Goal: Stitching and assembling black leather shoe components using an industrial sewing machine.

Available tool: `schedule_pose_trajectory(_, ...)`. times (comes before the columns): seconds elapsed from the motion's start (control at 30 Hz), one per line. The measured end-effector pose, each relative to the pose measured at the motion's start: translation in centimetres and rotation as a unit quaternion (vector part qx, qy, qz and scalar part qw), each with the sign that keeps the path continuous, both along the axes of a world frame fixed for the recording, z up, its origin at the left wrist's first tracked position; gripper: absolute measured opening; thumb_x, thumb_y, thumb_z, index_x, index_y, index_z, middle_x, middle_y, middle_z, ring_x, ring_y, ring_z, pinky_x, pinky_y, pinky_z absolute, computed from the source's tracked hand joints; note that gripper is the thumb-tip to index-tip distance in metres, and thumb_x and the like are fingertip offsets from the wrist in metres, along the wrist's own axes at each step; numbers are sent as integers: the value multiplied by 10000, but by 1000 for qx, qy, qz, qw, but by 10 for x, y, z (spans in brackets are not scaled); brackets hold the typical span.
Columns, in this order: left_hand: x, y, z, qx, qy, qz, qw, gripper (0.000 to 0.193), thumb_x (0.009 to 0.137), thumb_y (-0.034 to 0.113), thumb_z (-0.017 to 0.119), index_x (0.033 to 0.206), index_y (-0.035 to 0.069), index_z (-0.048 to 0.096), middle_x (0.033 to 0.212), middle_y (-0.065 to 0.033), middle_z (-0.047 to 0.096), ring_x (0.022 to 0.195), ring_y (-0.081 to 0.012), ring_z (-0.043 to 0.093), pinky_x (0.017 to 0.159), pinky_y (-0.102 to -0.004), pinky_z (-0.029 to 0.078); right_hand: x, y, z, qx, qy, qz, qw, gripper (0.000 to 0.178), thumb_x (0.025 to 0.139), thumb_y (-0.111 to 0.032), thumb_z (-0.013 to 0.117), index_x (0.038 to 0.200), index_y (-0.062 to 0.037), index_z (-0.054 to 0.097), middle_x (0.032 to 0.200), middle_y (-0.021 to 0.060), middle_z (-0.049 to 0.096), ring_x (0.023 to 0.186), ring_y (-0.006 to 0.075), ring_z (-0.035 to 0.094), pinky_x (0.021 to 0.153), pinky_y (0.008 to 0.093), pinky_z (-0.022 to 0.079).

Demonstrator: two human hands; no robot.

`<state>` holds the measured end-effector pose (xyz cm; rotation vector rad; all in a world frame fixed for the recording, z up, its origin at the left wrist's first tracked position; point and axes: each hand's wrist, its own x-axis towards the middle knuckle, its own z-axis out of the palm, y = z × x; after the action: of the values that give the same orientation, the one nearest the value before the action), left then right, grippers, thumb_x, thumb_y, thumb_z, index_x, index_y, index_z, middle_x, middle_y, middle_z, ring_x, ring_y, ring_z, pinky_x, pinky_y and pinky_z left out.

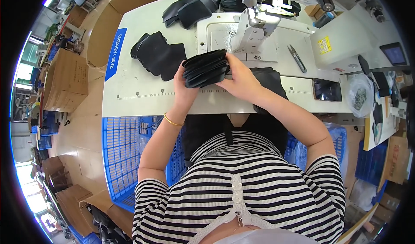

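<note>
Between my two hands is a thick stack of black leather-like pieces [205,69], held up over the front part of the white sewing table [155,99]. My left hand [185,88] grips the stack's left side, its fingers partly hidden behind it. At the right side, my right hand [240,79] closes on the same stack with the thumb along its edge. Left of the stack lies a loose pile of black pieces [158,56]. More black pieces [272,81] lie under my right forearm at the table's front edge.
The sewing machine head [255,30] stands behind my hands. Thread snips [297,58] and a phone [327,90] lie to the right. Further black pieces [192,10] sit at the back. Blue plastic baskets [125,157] stand below the table; a clear bag [359,97] hangs at its right end.
</note>
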<state>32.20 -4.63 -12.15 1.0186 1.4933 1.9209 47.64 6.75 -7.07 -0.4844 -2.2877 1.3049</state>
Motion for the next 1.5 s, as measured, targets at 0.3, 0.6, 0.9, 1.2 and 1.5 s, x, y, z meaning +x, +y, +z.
schedule_pose_trajectory(0.3, 55, -10, 73, -65, -89, -166, 980, 393, 934, 126, 649, 1282, -13, 530, 1198, -72, 617, 1083, -150, 575, 950, -297, 476, 35, -1, 38, -304, 77, -25, 949, 464, 838, -210, 754, 1170, 34, 539, 1065, 96, 650, 953, 128, 616, 812, 279, 528)
schedule_pose_trajectory(0.6, -90, -6, 53, -126, 213, 361, 899, 667, 840, 367, 752, 1268, -73, 493, 1155, -151, 567, 1075, -224, 557, 866, -330, 496, 130, 35, 14, -200, -57, -184, 961, 445, 860, -220, 721, 1168, 57, 561, 1032, 131, 676, 889, 176, 662, 793, 314, 542)
schedule_pose_trajectory(0.9, -200, -29, 18, -502, 178, 308, 789, 1158, 733, 894, 362, 1288, -107, 537, 1408, -318, 414, 1353, -418, 363, 1105, -525, 284, 74, 14, 48, 428, 25, -194, 883, 427, 770, -185, 746, 1113, 9, 583, 1112, 154, 594, 1026, 328, 586, 863, 396, 485)
schedule_pose_trajectory(1.2, -227, 3, 14, -372, 123, 279, 877, 1098, 616, 661, 779, 1203, -223, 495, 1244, -336, 562, 1139, -407, 595, 961, -391, 478, -138, 11, 6, 205, -125, 10, 971, 536, 815, -292, 722, 1180, 55, 539, 1127, 241, 591, 1038, 382, 586, 885, 428, 480)
schedule_pose_trajectory(1.5, -194, 9, 24, -239, 6, 230, 943, 889, 634, 344, 891, 1202, -138, 407, 1092, -277, 624, 920, -306, 679, 760, -358, 566, -159, -2, -7, 92, -42, -6, 995, 249, 751, -152, 764, 879, -25, 591, 957, 142, 651, 894, 346, 624, 777, 410, 489)
